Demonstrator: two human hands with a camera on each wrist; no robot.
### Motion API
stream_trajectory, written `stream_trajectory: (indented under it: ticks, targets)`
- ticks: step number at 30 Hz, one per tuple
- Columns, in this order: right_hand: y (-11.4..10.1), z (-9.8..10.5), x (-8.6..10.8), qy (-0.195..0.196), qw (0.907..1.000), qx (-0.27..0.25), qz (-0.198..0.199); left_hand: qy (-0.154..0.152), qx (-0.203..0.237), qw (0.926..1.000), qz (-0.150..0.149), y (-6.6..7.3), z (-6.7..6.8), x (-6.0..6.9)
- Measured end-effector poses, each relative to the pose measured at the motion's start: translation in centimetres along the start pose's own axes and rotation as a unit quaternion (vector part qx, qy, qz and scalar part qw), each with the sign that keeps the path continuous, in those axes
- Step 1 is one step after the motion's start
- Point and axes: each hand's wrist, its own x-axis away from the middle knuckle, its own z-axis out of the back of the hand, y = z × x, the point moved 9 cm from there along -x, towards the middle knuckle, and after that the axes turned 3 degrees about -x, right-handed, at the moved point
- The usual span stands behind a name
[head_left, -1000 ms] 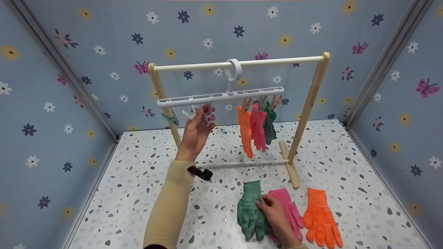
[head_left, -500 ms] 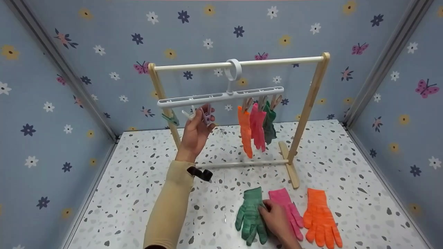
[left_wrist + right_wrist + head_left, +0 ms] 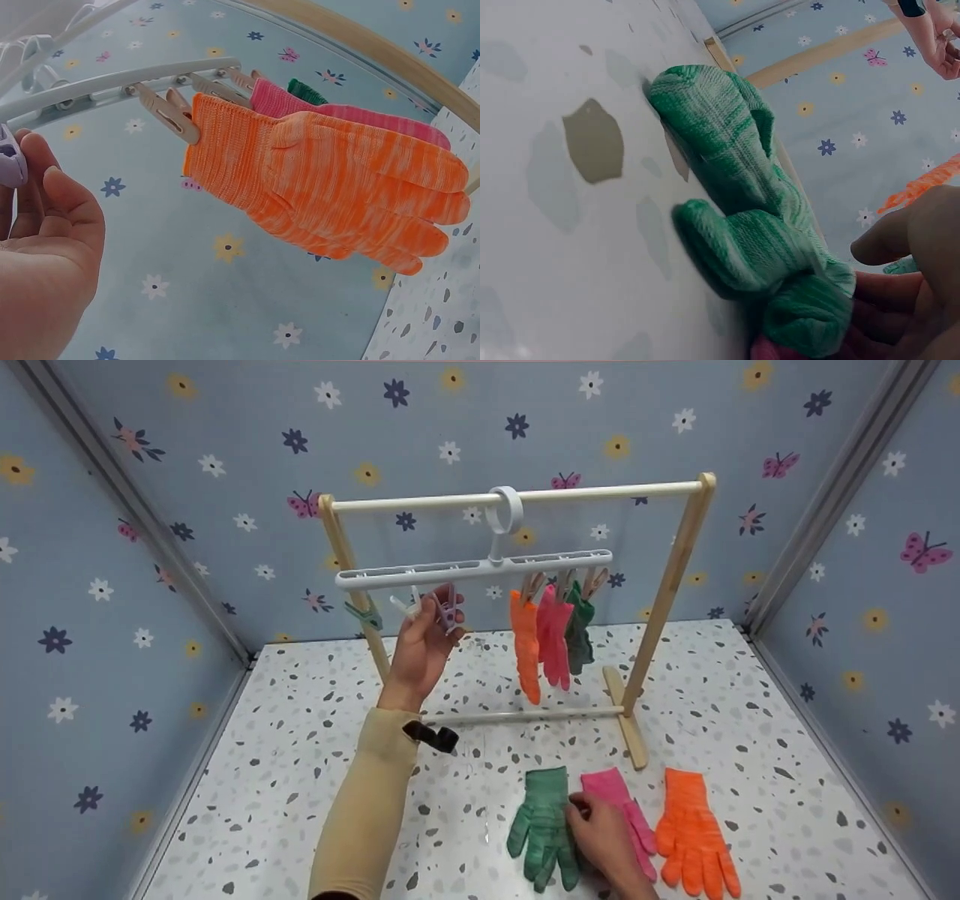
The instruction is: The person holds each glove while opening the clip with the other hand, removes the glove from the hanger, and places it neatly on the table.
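My left hand (image 3: 424, 652) is raised under the white hanger (image 3: 420, 577) and pinches a purple clothespin (image 3: 10, 159) between thumb and fingers. A white clothespin (image 3: 405, 606) hangs just left of that hand, and a green clothespin (image 3: 364, 615) farther left. On the table my right hand (image 3: 604, 832) has its thumb and fingers at the right edge of a green glove (image 3: 546, 825), fingers curled beneath the edge in the right wrist view. The glove lies palm-flat with its cuff away from me. Right of it lie a pink glove (image 3: 611, 787), partly covered by the right hand, and an orange glove (image 3: 691, 832).
The hanger hooks over the top bar of a wooden rack (image 3: 667, 592). On its right half, clothespins hold an orange glove (image 3: 322, 180), a pink glove (image 3: 555, 634) and a dark green glove (image 3: 580, 630). Flowered panels (image 3: 180, 547) enclose the speckled table (image 3: 300, 780).
The green glove has shifted slightly toward me and turned a little on the table, with my right hand following. My left hand keeps its grip on the purple clothespin.
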Motion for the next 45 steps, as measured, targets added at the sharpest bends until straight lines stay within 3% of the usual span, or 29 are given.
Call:
stream_trajectory:
  ticks: [16,24,31,37,45]
  targets:
    - [-0.3,1.3,-0.5,0.032,0.9992,0.015,0.019,-0.011,0.007,0.9999,0.004,-0.2,-0.5,-0.4]
    - [0.3,1.2,-0.7,0.016,0.9998,0.009,0.000,-0.001,0.009,0.9999,0.012,-0.7,0.0,-0.3]
    - [-0.1,2.0,-0.9,0.042,0.9987,-0.004,0.030,-0.003,0.005,0.9998,0.019,-1.1,0.3,-0.1]
    - [-0.3,3.0,-1.6,0.031,0.9987,-0.036,0.020,-0.004,0.002,0.9996,0.026,-1.5,0.9,0.2]
    - [-1.8,4.9,-1.8,0.059,0.9941,-0.057,0.072,-0.010,0.002,0.9995,0.029,-2.2,1.4,0.8]
